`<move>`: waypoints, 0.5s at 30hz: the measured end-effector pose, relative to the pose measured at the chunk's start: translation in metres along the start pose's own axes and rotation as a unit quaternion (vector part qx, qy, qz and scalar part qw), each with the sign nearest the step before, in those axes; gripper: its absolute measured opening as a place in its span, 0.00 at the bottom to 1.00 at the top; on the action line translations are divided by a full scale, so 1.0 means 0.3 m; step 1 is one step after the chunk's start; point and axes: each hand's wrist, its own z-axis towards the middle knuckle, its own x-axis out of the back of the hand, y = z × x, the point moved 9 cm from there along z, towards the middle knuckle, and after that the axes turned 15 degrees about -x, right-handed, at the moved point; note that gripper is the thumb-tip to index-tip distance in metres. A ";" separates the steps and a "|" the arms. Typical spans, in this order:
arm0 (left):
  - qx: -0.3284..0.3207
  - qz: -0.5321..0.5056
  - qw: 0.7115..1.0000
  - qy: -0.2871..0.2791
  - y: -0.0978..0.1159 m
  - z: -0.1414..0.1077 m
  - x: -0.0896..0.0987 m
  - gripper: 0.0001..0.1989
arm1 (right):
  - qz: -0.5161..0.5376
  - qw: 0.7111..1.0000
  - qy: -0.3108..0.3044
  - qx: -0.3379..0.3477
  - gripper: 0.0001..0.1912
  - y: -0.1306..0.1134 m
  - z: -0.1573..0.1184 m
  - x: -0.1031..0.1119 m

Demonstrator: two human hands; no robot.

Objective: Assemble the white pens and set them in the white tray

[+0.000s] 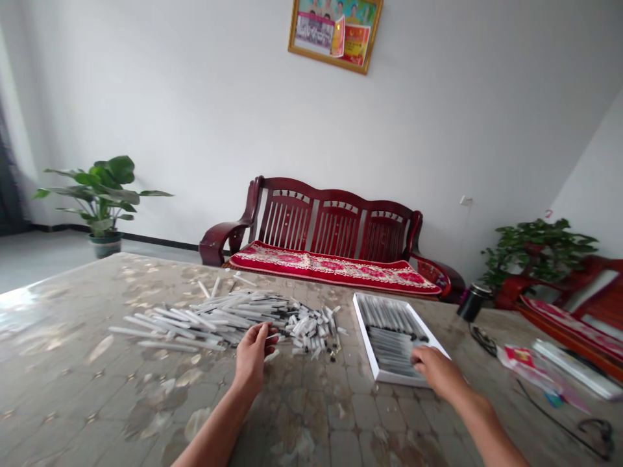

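On the table lies a heap of slim whitish pen-like barrels (195,321), with some dark parts among them. Just right of it is a pile of short translucent pieces (311,329) that look like pen caps. My left hand (253,357) is at the near edge between these piles, fingers curled together; whatever they pinch is too small to make out. A shallow white box (366,350) holds two rows of dark, translucent pens (390,350). Over its near right corner, my right hand (435,368) is closed, and its fingertips are hidden inside the curl.
Right of the box stand a black cylinder (474,302), a plastic packet (528,366), a long white box (577,368) and a black cable (559,421). Beyond the table (160,421) is a red wooden bench (335,227). Potted plants (104,194) flank the room.
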 end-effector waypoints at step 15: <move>-0.117 -0.001 0.986 0.121 0.057 0.046 0.097 0.23 | 0.160 0.971 -0.112 0.138 0.14 -0.450 -0.100 -0.078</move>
